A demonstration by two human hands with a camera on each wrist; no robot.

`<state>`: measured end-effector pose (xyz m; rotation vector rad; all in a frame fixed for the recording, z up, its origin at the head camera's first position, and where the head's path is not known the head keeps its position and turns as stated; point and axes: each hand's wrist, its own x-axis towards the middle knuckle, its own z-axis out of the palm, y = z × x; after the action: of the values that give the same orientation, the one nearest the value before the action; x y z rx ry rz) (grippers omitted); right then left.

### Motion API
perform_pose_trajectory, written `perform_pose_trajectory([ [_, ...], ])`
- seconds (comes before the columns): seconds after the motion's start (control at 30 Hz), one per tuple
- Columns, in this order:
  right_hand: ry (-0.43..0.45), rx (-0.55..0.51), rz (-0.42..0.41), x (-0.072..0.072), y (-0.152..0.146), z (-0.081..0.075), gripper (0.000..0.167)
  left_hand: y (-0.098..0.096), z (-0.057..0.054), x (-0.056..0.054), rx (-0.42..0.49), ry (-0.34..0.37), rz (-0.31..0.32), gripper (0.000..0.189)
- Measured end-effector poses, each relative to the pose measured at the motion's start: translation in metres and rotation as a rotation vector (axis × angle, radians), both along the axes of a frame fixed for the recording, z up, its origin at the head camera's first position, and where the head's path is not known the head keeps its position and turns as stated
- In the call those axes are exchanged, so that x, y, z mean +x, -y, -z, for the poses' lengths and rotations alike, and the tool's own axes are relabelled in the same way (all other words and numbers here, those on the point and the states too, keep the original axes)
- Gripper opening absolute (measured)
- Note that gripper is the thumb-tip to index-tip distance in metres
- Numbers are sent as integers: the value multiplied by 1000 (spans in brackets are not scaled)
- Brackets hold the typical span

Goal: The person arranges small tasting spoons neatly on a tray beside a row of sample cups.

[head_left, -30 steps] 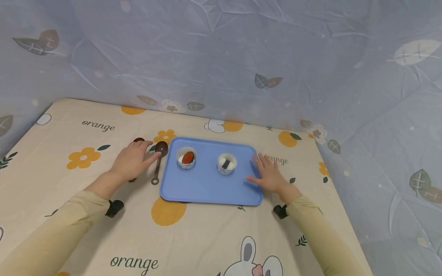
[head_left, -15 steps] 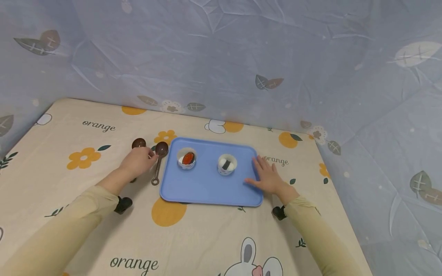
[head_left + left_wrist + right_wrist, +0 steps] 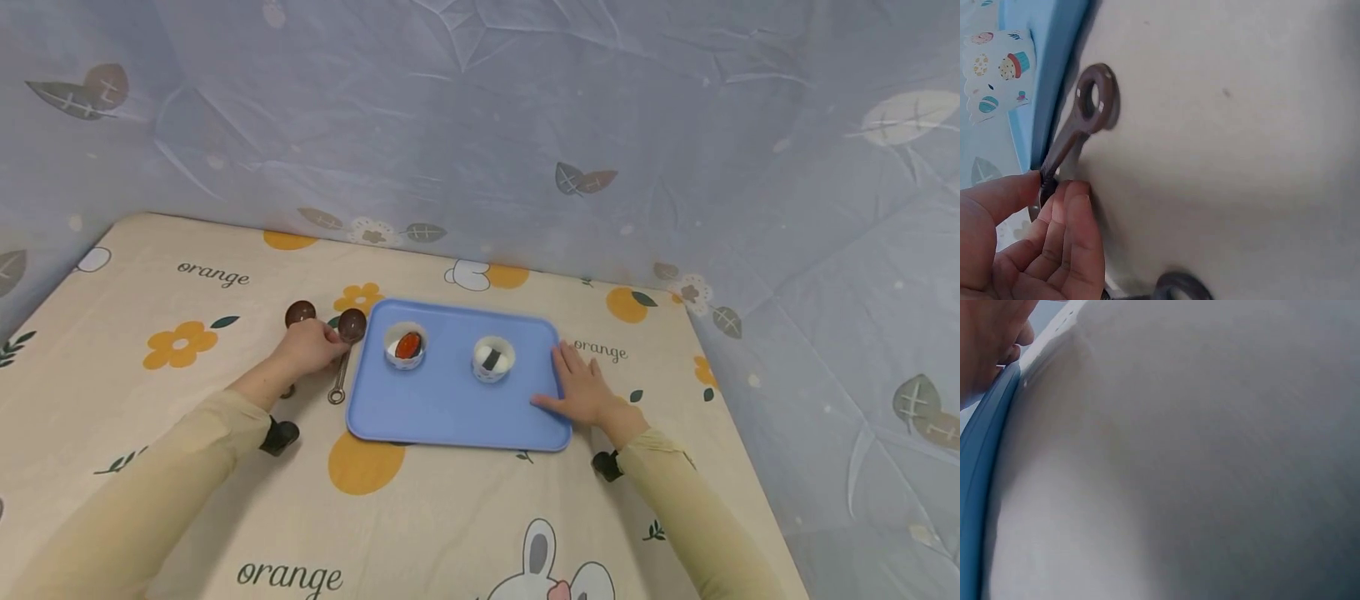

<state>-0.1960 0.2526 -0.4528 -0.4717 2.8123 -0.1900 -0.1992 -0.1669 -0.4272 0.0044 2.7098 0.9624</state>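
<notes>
Fingers [image 3: 1082,222] of the nearer left hand [image 3: 306,347] pinch, as I see it, the dark-brown, round-bowled spoon [image 3: 352,325] by its handle, long axis running just beside the left edge of the blue rectangular tray [image 3: 442,412], right hand [image 3: 588,394] spread at the opposite rim.

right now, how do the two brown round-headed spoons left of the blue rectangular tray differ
The tray-side brown round-headed spoon is pinched at its handle by the left hand; the outer brown round-headed spoon is not. In the head view, the hand hides most of the outer spoon's handle, while the tray-side spoon's lower handle and ring show. Both are brown, with round heads and ring-ended handles.
</notes>
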Motion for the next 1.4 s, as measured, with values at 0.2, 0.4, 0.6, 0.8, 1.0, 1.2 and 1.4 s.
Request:
perform_pose_trajectory([
  [0.2,-2,27,-9,0,1,-1,98,0,4,-5,96,72,-20,21],
  [0.4,1,22,-8,1,1,-2,98,0,6,-8,189,153,-38,20],
  [0.6,21,19,0,2,1,-3,98,0,7,-10,277,228,-81,21],
  [0.8,22,19,-1,1,0,-1,99,2,11,-12,289,258,-103,23],
  [1.0,13,27,-7,-1,-1,2,99,0,8,-9,319,275,-124,24],
  [1.2,9,30,-8,-1,0,1,99,0,5,-6,360,280,-126,23],
  [1.4,14,29,-5,0,1,0,99,0,-2,-4,377,282,-134,24],
])
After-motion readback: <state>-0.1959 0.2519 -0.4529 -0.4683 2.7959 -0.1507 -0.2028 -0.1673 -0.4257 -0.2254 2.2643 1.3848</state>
